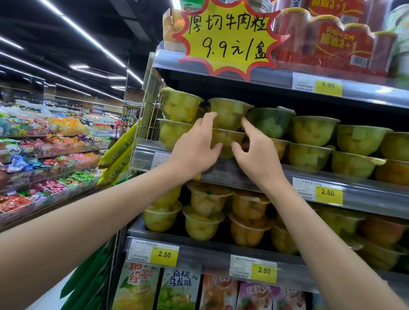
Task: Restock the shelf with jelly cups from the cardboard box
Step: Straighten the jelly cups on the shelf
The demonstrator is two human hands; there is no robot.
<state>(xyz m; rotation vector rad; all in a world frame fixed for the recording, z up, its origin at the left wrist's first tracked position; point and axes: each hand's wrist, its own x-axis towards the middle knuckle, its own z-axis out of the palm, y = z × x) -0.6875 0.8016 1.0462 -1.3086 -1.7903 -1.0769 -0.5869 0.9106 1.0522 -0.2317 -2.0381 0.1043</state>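
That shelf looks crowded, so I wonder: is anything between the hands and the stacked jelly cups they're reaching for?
Nothing visible is in the way. The left hand and the right hand touch the stacked jelly cups from either side. The neighbouring cups sit close beside them, not in between.

On the middle shelf (381,202), jelly cups (310,133) are standing two-high in a row. The left hand (193,151) and right hand (256,154) are touching the second stack (227,114) from the left, one on each side. Further cups (203,219) are sitting on the lower shelf (203,257), pouches (177,299) are hanging beneath it, and a price sign (228,34) is hanging above the stack.
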